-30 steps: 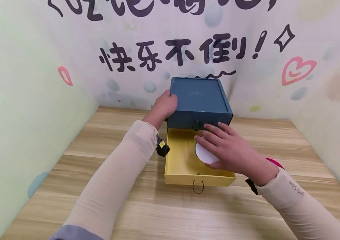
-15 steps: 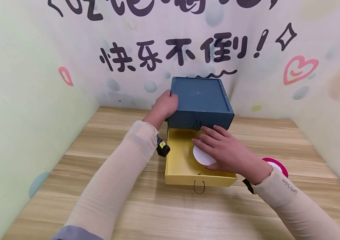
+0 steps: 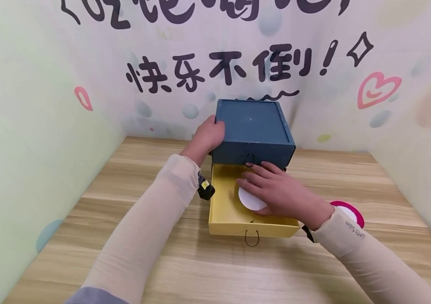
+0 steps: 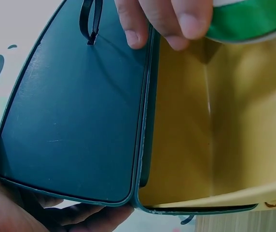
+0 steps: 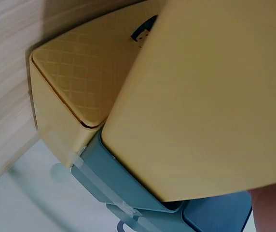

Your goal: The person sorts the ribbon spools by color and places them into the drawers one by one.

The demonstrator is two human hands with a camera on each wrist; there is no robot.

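Observation:
My left hand grips the left side of the blue drawer box, thumb on top and fingers behind in the left wrist view. Below its shut blue drawer front, a yellow drawer is pulled out. My right hand holds a round object with a flat white face, inside or just over this drawer. The left wrist view shows the object's green side; its kind I cannot tell. In the right wrist view the drawer's outer wall hides most of that hand.
A round red-rimmed object with a white middle lies on the wooden table, right of the drawers, partly behind the right forearm. Another yellow drawer front with a lattice pattern sits lower in the stack. A printed wall stands behind.
My right hand has shifted left over the yellow drawer with the round white-faced object. More of the red-rimmed object now shows beside the forearm. The left hand keeps its grip in place.

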